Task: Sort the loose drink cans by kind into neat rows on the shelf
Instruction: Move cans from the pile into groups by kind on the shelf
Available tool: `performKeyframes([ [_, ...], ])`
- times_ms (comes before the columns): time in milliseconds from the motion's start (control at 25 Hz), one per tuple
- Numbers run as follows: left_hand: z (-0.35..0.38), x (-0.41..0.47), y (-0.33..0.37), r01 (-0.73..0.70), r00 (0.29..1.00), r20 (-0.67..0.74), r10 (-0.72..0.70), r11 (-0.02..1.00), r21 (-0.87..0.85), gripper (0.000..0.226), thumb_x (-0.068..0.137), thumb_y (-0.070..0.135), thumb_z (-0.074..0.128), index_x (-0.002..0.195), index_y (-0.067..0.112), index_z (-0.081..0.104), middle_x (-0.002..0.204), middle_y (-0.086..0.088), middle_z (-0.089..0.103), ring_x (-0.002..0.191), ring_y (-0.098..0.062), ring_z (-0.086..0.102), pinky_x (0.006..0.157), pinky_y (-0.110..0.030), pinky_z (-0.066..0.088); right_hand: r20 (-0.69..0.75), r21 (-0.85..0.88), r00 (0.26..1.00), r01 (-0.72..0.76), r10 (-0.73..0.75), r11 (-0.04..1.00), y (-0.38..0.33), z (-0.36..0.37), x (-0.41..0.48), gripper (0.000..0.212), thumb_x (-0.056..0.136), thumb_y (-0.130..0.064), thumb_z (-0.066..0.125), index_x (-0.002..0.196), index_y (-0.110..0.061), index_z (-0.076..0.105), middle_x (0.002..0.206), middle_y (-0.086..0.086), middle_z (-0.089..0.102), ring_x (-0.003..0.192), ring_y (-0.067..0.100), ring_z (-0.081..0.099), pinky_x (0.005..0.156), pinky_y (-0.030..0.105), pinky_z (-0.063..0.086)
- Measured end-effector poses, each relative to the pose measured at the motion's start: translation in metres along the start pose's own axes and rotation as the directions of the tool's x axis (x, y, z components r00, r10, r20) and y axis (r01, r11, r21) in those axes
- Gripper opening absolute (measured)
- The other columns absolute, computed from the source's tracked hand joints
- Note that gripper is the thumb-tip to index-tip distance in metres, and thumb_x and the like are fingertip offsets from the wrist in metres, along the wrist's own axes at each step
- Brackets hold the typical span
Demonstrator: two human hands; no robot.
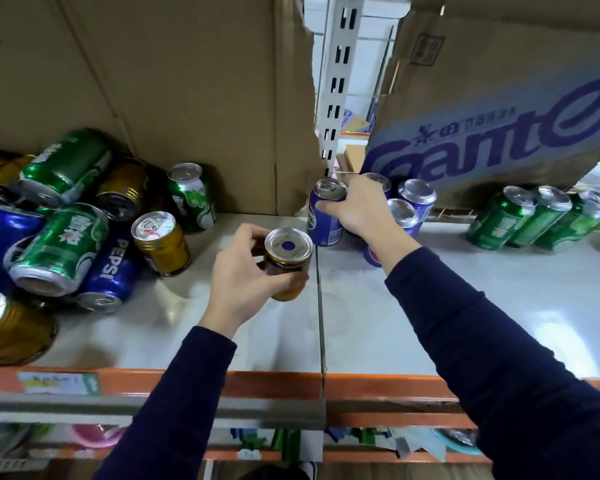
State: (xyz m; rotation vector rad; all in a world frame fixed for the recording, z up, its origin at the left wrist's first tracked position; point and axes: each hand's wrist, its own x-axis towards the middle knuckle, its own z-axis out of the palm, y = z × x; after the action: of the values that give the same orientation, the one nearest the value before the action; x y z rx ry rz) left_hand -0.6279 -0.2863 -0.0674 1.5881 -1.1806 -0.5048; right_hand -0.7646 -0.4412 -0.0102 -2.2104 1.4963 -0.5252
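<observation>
Two cans on the go at once here. Our right hand [359, 211] is wrapped round an upright blue can [324, 220] near the back edge of the shelf [465, 306], just beside the blue cluster [417, 197] standing there. So we reckon we're mid-way through adding it to the blue row.

Our left hand [238, 271] grips a gold can [288, 261] from the side, tilted, around the middle of the shelf. We can't tell if it's lifted or touching down.

Three green cans [541, 216] stand in a row along the back edge toward the right end. The unsorted pile [59, 237] of green, blue and gold is heaped at the left end.

Next move, as we see it: seat the blue one snug against its mates and let go without knocking them over. There's no gold row in sight, so the gold can probably has to start one on a bare stretch of shelf.
</observation>
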Motion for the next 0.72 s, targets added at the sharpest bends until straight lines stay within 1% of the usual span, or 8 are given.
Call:
performKeyframes([
  [160,0.011,0.005,0.010,-0.057,0.998,0.037,0.058,0.998,-0.034,0.067,0.044,0.042,0.092,0.099,0.034,0.054,0.096,0.023,0.065,0.093,0.004,0.060,0.069,-0.010,0.049,-0.115,0.134,0.991,0.085,-0.070,0.987,0.013,-0.025,-0.013,0.033,0.087,-0.034,0.066,0.108,-0.009,0.069,0.097,0.005,0.071,0.088,0.020,0.064,0.080,0.036,0.052],
  [280,0.026,0.010,0.032,-0.148,0.987,0.061,0.151,0.987,-0.056,0.064,0.050,0.049,0.086,0.101,0.033,0.052,0.100,0.026,0.062,0.092,0.000,0.059,0.072,-0.008,0.045,-0.228,0.288,0.969,0.157,-0.092,0.945,0.030,-0.048,-0.027,0.031,0.090,-0.025,0.063,0.118,-0.014,0.066,0.099,-0.005,0.069,0.086,0.008,0.066,0.081,0.030,0.056],
  [400,0.047,0.016,0.062,-0.211,0.974,0.055,0.219,0.968,-0.134,0.062,0.055,0.048,0.085,0.103,0.027,0.053,0.099,0.024,0.063,0.089,-0.001,0.061,0.071,-0.009,0.045,-0.373,0.244,0.923,0.199,-0.098,0.949,0.060,-0.069,-0.038,0.026,0.088,-0.017,0.064,0.113,-0.014,0.069,0.096,-0.004,0.069,0.082,0.004,0.064,0.078,0.011,0.050],
  [440,0.056,0.018,0.072,-0.234,0.967,0.060,0.246,0.959,-0.158,0.062,0.057,0.047,0.085,0.104,0.024,0.053,0.099,0.022,0.065,0.089,0.000,0.062,0.070,-0.010,0.046,-0.401,0.222,0.910,0.206,-0.103,0.953,0.072,-0.075,-0.041,0.025,0.087,-0.016,0.065,0.111,-0.012,0.070,0.096,-0.002,0.070,0.081,0.005,0.064,0.077,0.008,0.048],
  [560,0.084,0.023,0.099,-0.289,0.949,0.062,0.308,0.934,-0.208,0.060,0.058,0.042,0.086,0.104,0.021,0.055,0.097,0.015,0.067,0.087,-0.003,0.064,0.072,-0.016,0.049,-0.403,0.161,0.904,0.224,-0.143,0.961,0.111,-0.089,-0.050,0.024,0.085,-0.012,0.065,0.108,-0.006,0.070,0.098,0.006,0.071,0.086,0.016,0.067,0.082,0.023,0.051],
  [600,0.097,0.023,0.107,-0.297,0.946,0.067,0.317,0.930,-0.216,0.059,0.057,0.041,0.086,0.104,0.022,0.055,0.097,0.015,0.066,0.087,-0.004,0.064,0.071,-0.018,0.050,-0.396,0.128,0.906,0.217,-0.151,0.968,0.128,-0.095,-0.054,0.024,0.084,-0.010,0.065,0.107,-0.005,0.070,0.099,0.009,0.071,0.088,0.020,0.066,0.083,0.023,0.049],
  [680,0.127,0.018,0.121,-0.308,0.939,0.086,0.332,0.926,-0.216,0.059,0.057,0.042,0.086,0.104,0.023,0.054,0.098,0.014,0.066,0.089,-0.005,0.063,0.071,-0.019,0.050,-0.395,0.042,0.907,0.177,-0.146,0.983,0.170,-0.109,-0.064,0.025,0.083,-0.009,0.065,0.107,-0.006,0.070,0.101,0.011,0.070,0.091,0.023,0.064,0.081,0.014,0.040],
  [720,0.144,0.014,0.127,-0.315,0.935,0.095,0.341,0.925,-0.215,0.060,0.058,0.043,0.085,0.105,0.023,0.054,0.099,0.013,0.065,0.091,-0.005,0.063,0.072,-0.019,0.050,-0.392,0.001,0.910,0.147,-0.135,0.989,0.194,-0.115,-0.071,0.025,0.083,-0.009,0.065,0.107,-0.007,0.070,0.101,0.010,0.069,0.092,0.024,0.063,0.081,0.014,0.039],
])
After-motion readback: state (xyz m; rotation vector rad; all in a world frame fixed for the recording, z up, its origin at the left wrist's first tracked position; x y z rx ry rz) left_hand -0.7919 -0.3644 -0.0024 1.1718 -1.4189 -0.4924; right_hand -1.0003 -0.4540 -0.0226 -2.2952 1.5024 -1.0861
